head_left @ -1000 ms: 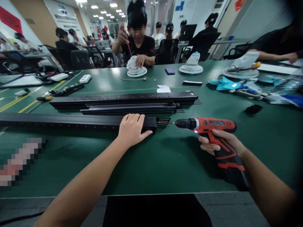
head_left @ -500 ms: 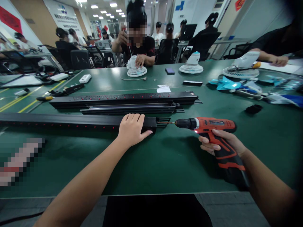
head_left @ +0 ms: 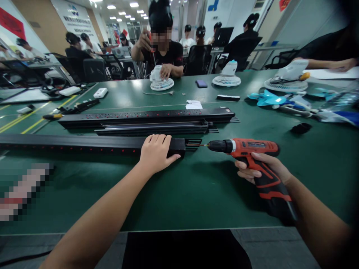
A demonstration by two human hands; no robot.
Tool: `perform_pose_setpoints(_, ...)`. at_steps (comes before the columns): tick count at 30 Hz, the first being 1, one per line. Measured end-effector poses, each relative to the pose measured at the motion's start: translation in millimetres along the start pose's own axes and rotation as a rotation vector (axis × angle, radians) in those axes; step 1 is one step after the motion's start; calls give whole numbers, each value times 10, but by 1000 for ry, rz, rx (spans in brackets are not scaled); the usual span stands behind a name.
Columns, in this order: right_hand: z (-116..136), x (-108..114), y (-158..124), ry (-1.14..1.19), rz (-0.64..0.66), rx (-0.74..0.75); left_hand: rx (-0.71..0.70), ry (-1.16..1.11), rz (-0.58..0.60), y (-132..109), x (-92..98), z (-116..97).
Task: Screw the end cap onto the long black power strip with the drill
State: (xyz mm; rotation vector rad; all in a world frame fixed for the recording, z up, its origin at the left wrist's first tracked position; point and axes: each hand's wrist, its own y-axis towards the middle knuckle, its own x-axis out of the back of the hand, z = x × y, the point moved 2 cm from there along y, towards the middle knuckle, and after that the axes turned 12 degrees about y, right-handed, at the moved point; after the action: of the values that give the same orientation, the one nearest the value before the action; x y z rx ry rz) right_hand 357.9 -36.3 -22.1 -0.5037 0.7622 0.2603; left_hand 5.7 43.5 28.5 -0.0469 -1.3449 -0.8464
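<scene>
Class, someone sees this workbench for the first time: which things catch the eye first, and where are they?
The red drill in the right hand, at centre right, aims at the end of the long black power strip, which the left hand presses down. Behind, across the green table, white fans stand.

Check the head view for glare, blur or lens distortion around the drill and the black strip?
Head view: the red drill in the right hand and the black strip under the left hand are sharp; ceiling lights glare on the green table farther back; edges bow and darken, especially right; pixelated patch lower left.
</scene>
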Motion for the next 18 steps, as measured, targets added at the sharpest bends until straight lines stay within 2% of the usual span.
perform_pose_setpoints(14,11,0,4,-12,4,8,-3,-11,-2,4,-10,0)
perform_pose_setpoints(18,18,0,9,-162,71,6,-2,-22,-7,1,-15,-2)
